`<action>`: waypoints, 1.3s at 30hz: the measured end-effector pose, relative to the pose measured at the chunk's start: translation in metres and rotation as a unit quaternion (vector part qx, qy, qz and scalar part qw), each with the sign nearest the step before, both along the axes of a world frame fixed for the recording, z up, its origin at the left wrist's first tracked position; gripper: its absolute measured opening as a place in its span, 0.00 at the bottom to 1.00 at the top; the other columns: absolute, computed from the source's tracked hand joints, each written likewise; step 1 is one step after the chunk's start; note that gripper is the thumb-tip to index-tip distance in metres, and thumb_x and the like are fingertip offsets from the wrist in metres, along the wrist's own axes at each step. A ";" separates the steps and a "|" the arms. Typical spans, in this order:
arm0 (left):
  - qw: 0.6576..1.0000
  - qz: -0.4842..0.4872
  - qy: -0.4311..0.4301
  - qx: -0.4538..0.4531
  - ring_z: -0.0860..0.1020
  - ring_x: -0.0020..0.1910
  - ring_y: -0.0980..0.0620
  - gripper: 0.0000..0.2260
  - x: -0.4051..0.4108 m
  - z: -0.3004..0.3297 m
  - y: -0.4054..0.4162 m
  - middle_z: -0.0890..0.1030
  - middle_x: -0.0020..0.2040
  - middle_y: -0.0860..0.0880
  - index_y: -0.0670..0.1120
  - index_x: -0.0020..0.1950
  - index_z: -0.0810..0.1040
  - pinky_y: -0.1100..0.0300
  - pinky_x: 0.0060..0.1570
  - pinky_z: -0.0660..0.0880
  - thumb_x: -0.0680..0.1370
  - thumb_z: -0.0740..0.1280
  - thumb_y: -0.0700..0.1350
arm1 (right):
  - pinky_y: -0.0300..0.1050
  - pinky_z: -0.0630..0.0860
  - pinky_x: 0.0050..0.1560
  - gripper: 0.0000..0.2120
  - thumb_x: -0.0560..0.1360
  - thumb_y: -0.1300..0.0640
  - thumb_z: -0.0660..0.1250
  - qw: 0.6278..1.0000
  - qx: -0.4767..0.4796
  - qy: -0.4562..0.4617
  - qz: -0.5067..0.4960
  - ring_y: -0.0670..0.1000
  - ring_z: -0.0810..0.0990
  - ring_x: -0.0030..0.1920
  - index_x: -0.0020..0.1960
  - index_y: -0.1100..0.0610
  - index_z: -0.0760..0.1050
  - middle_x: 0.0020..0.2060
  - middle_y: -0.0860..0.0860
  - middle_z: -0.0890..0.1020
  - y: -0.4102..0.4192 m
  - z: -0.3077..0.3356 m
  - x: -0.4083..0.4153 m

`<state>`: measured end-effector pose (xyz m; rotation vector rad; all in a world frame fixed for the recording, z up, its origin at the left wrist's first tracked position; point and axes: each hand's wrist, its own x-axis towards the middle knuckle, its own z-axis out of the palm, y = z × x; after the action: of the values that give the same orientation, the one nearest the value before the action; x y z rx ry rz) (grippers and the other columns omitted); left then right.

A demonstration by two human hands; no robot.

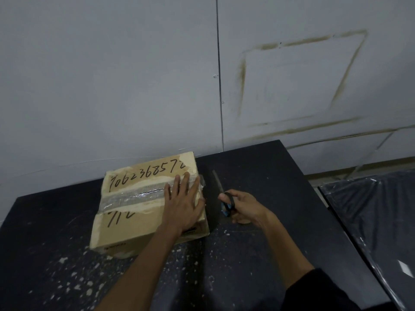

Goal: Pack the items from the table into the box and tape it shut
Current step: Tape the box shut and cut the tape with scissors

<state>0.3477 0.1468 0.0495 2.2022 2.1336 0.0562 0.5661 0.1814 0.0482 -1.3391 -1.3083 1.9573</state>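
A closed cardboard box (pixel 125 225) with handwritten black numbers lies on the dark table (pixel 258 254). A strip of clear tape (pixel 132 197) runs across its top seam to the right edge. My left hand (pixel 184 205) lies flat on the box's right end, fingers straight, pressing on the tape. Just right of the box, my right hand (pixel 244 207) grips scissors (pixel 226 202) by their black-and-blue handles, the dark blades pointing away toward the wall. The box's contents are hidden.
A grey panelled wall (pixel 157 75) stands directly behind the table. The table surface is flecked with white paint spots. A second dark, plastic-wrapped surface (pixel 377 216) sits to the right, across a narrow gap.
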 end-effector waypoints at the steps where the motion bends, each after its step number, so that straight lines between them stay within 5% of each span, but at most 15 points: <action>1: 1.000 -0.001 0.004 -0.004 0.38 0.78 0.44 0.33 0.001 0.001 0.001 0.40 0.80 0.47 0.57 0.79 0.40 0.39 0.75 0.40 0.75 0.36 0.65 | 0.43 0.73 0.32 0.18 0.74 0.43 0.71 1.000 0.014 -0.016 -0.007 0.47 0.76 0.31 0.55 0.56 0.78 0.37 0.55 0.80 0.000 0.001 0.010; 6: 0.998 -0.002 0.051 -0.034 0.43 0.78 0.38 0.37 0.010 0.012 0.009 0.40 0.80 0.47 0.57 0.79 0.42 0.33 0.73 0.47 0.71 0.32 0.66 | 0.46 0.73 0.30 0.14 0.74 0.43 0.71 0.977 0.103 -0.165 -0.088 0.50 0.77 0.31 0.49 0.54 0.79 0.37 0.55 0.81 0.003 -0.013 0.053; 10: 0.997 0.002 0.054 -0.049 0.43 0.78 0.37 0.38 0.015 0.014 0.011 0.40 0.80 0.47 0.56 0.79 0.42 0.31 0.72 0.47 0.70 0.32 0.66 | 0.52 0.80 0.44 0.12 0.73 0.39 0.68 0.914 0.152 -0.365 -0.092 0.55 0.80 0.44 0.47 0.47 0.76 0.44 0.51 0.83 -0.001 -0.034 0.074; 14: 0.995 0.001 0.080 -0.056 0.45 0.78 0.36 0.34 0.016 0.018 0.012 0.42 0.81 0.47 0.55 0.80 0.45 0.31 0.71 0.50 0.75 0.38 0.66 | 0.48 0.73 0.41 0.10 0.76 0.42 0.66 0.869 0.154 -0.457 -0.110 0.56 0.77 0.43 0.50 0.48 0.76 0.47 0.54 0.82 -0.010 -0.044 0.079; 19: 0.987 -0.005 0.147 -0.062 0.49 0.76 0.34 0.31 0.023 0.027 0.015 0.45 0.81 0.46 0.52 0.79 0.53 0.31 0.68 0.57 0.78 0.47 0.63 | 0.47 0.73 0.40 0.11 0.75 0.41 0.66 0.856 0.179 -0.469 -0.123 0.56 0.79 0.43 0.50 0.48 0.76 0.45 0.53 0.82 -0.018 -0.048 0.077; 22: 0.971 -0.056 0.227 -0.057 0.42 0.78 0.38 0.30 0.028 0.033 0.018 0.44 0.81 0.46 0.49 0.78 0.59 0.30 0.70 0.47 0.79 0.45 0.63 | 0.46 0.74 0.37 0.15 0.73 0.37 0.67 0.855 0.210 -0.460 -0.119 0.55 0.79 0.40 0.49 0.47 0.75 0.41 0.51 0.81 -0.019 -0.043 0.064; 26: 0.946 -0.100 0.302 -0.059 0.45 0.79 0.40 0.32 0.035 0.042 0.025 0.59 0.78 0.45 0.46 0.77 0.63 0.30 0.69 0.38 0.79 0.43 0.62 | 0.46 0.73 0.38 0.13 0.73 0.39 0.69 0.854 0.228 -0.453 -0.119 0.57 0.82 0.44 0.51 0.46 0.76 0.45 0.51 0.83 -0.019 -0.038 0.047; 39: 0.943 -0.184 0.269 -0.062 0.55 0.78 0.41 0.32 0.033 0.034 0.022 0.77 0.66 0.43 0.45 0.58 0.82 0.35 0.72 0.42 0.81 0.42 0.57 | 0.47 0.75 0.40 0.11 0.74 0.43 0.69 0.842 0.201 -0.476 -0.158 0.57 0.82 0.45 0.49 0.48 0.75 0.46 0.52 0.83 -0.035 -0.042 0.075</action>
<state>0.3809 0.1690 0.0831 2.7204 1.8016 -0.7588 0.6408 0.1463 0.0059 -2.2050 -1.6085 0.6713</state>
